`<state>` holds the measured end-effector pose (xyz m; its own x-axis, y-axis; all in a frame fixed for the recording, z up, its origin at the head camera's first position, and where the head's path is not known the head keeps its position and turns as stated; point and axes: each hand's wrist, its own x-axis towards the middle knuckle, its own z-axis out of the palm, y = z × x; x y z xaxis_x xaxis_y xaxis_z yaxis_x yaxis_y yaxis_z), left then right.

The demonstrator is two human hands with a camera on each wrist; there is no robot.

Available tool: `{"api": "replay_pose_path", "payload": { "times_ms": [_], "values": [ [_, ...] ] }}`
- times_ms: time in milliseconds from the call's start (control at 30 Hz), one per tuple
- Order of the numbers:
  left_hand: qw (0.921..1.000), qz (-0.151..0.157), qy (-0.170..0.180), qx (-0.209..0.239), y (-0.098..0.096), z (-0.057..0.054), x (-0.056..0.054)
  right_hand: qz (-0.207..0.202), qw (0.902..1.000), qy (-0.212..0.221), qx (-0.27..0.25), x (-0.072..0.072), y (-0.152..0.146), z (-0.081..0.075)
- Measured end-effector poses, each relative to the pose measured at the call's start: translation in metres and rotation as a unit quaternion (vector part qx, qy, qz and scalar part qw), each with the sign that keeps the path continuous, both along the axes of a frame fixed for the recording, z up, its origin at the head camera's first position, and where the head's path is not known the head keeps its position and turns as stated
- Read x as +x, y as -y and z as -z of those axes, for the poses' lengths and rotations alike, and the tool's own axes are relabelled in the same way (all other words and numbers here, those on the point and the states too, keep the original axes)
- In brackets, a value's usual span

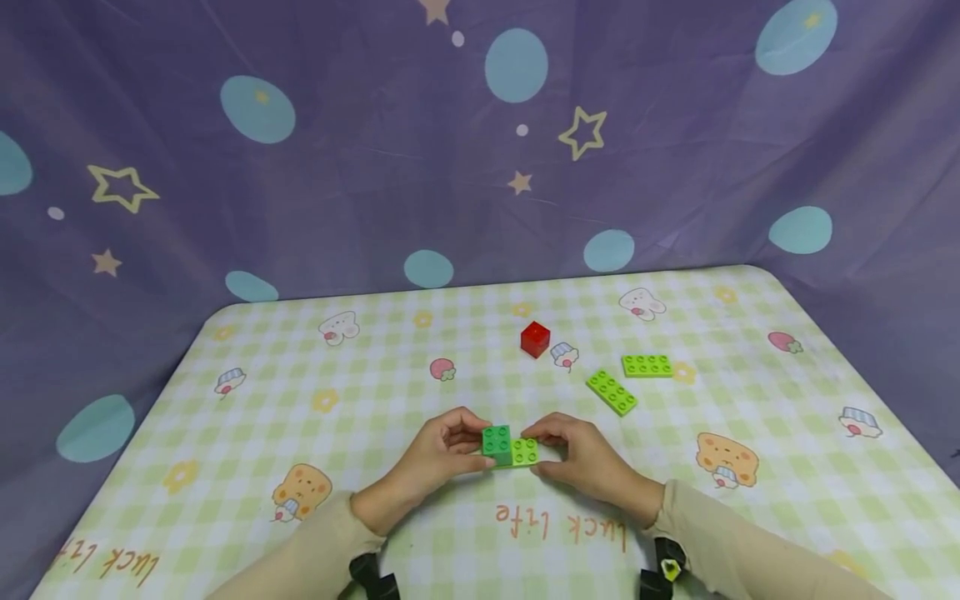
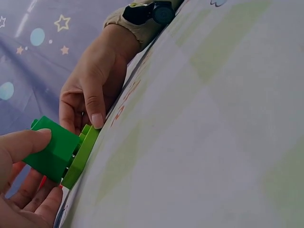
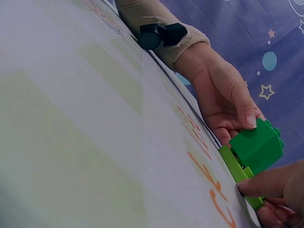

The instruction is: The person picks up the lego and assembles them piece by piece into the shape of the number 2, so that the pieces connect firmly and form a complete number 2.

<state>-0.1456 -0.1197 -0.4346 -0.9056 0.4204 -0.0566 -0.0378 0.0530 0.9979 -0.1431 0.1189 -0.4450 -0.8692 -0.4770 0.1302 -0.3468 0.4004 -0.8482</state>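
Note:
My left hand pinches a green toy building brick, thumb in front and fingers behind. This brick sits over the left part of a flat lime-green building brick on the table, whose right studs are uncovered. My right hand pinches the flat brick's right end between thumb and fingers. In the left wrist view, the green brick looks tilted, with studs of the flat brick showing in a narrow gap beneath it. The right wrist view shows the left thumb against the green brick.
A red brick stands farther back on the table. Two more flat lime bricks, a slanted one and a sideways one, lie behind my right hand. A checked cloth covers the table, and a purple curtain hangs behind it.

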Motion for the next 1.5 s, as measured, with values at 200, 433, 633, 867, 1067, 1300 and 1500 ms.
{"api": "replay_pose_path", "payload": {
  "times_ms": [200,433,633,867,1067,1300,1500],
  "values": [
    [0.9992,0.014,-0.027,-0.025,-0.001,-0.0017,0.0002,0.0,1.0,0.005,-0.002,0.0001,-0.0005,0.0019],
    [0.9974,0.026,-0.054,-0.041,0.0004,-0.004,-0.0017,0.001,1.0,-0.002,-0.001,-0.0003,0.0,0.0008],
    [0.9976,0.027,-0.052,-0.037,0.0032,-0.003,-0.0037,0.001,1.0,-0.003,0.0,-0.001,0.0007,-0.0034],
    [0.996,0.033,-0.074,-0.037,0.0023,-0.0007,-0.0055,0.001,1.0,0.002,0.005,-0.0012,-0.0009,-0.0043],
    [0.9939,0.043,-0.088,-0.052,0.0005,-0.002,-0.006,0.002,1.0,0.003,-0.004,0.0002,-0.0025,-0.0024],
    [0.9956,0.055,-0.053,-0.053,0.0002,-0.0045,-0.0046,0.0,1.0,0.002,-0.002,0.0006,-0.0009,-0.0015],
    [0.9986,0.045,-0.015,-0.025,0.0,-0.0018,-0.0051,-0.001,1.0,0.002,-0.001,0.0006,0.0,-0.0011]
  ]
}}
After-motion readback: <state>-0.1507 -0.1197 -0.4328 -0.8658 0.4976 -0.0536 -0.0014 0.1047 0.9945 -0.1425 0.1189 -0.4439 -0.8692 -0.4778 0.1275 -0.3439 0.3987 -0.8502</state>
